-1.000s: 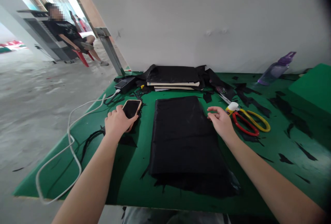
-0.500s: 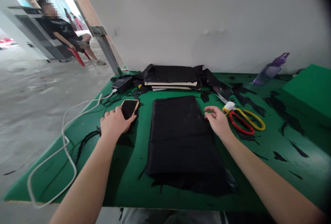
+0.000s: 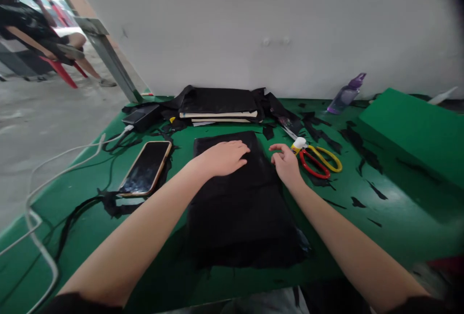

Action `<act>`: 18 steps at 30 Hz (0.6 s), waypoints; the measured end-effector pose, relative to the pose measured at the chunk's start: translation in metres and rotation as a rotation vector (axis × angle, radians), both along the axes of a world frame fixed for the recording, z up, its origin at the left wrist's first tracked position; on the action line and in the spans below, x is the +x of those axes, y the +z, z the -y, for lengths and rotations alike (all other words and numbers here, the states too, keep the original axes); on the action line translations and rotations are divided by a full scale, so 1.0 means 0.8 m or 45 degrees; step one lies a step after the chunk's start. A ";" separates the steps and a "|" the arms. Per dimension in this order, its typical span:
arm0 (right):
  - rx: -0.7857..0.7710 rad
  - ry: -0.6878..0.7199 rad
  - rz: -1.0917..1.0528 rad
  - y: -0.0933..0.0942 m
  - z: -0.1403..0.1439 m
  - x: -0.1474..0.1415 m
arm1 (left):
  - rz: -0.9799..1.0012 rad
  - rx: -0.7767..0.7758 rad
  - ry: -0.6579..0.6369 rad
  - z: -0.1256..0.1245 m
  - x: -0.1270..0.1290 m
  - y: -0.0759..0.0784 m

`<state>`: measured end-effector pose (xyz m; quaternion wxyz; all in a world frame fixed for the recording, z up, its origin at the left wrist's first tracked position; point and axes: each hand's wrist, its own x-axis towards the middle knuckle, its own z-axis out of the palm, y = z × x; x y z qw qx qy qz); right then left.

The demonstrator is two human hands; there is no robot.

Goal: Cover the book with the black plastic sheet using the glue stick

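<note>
A flat black fabric piece (image 3: 239, 212) lies in front of me on the green table, frayed along its near edge. Over its upper part my left hand (image 3: 226, 157) is stretched out, palm down, holding nothing; whether it touches the cloth I cannot tell. My right hand (image 3: 285, 161) rests beside the cloth's right edge, fingers bent but apart, with nothing seen in them. Close to its right are scissors (image 3: 314, 161) with one red and one yellow handle, and a white-capped glue tube (image 3: 298, 144). To the left lies a phone (image 3: 147, 169) in a light case.
Black-covered books (image 3: 219, 103) are stacked at the back against a white panel (image 3: 203, 28). A purple bottle (image 3: 344, 96) and a green box (image 3: 413, 130) stand at right. A white cable (image 3: 47, 251) runs along the left, and black scraps (image 3: 362, 149) are scattered. A person (image 3: 39, 33) sits beyond.
My left hand has let go of the phone and moved right, over the black fabric. The phone now lies on the table. My right hand stays beside the cloth; the view has turned right.
</note>
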<state>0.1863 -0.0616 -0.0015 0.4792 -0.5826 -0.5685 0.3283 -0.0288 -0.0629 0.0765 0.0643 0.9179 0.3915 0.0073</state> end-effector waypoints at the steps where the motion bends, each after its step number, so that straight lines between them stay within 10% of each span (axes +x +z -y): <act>1: 0.008 0.003 -0.023 0.000 0.000 0.000 | 0.025 0.029 -0.028 -0.015 0.015 -0.001; 8: 0.052 -0.008 -0.037 -0.001 -0.002 0.000 | 0.191 0.263 -0.255 -0.093 0.073 -0.020; 18: 0.102 -0.047 0.015 -0.009 -0.008 0.000 | 0.276 0.276 -0.355 -0.105 0.073 -0.057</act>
